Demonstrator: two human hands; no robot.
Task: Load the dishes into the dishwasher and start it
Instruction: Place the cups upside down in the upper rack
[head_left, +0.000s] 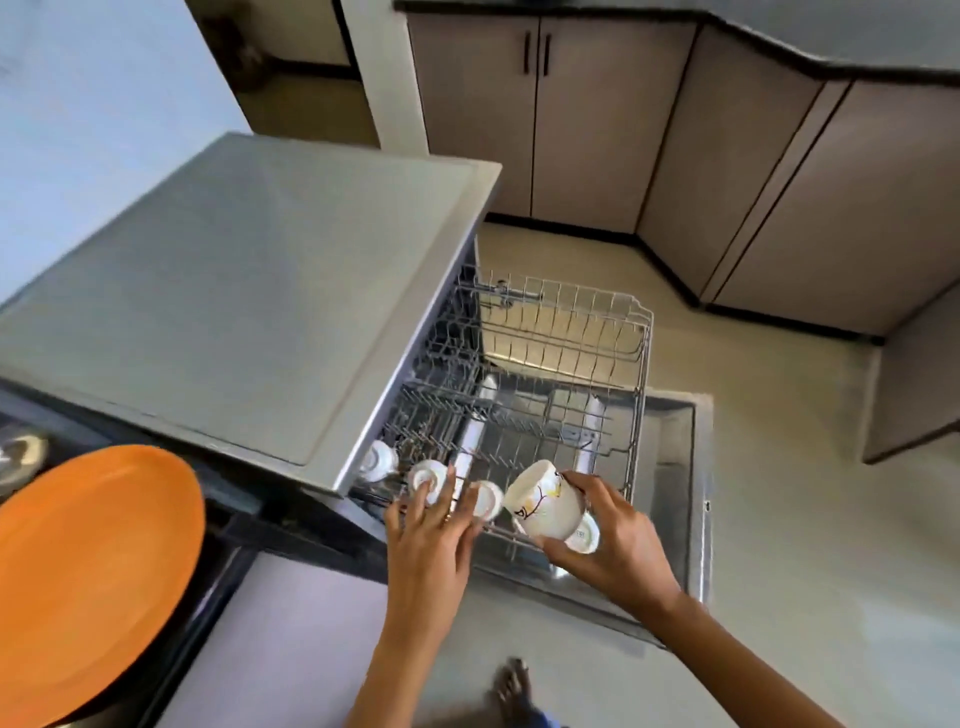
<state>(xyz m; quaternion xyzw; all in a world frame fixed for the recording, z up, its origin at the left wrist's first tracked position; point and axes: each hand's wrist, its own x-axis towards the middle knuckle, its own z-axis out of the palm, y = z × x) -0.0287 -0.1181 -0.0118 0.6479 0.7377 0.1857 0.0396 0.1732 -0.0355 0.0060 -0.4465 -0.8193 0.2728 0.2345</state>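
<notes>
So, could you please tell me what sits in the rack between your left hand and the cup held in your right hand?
In the head view, one upturned white cup sits in the rack between the left hand and the held cup.

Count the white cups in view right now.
5: three upside-down white ceramic cups in the wire rack's front row, one patterned white cup in the right hand, one beneath it. Others may be hidden.
</notes>
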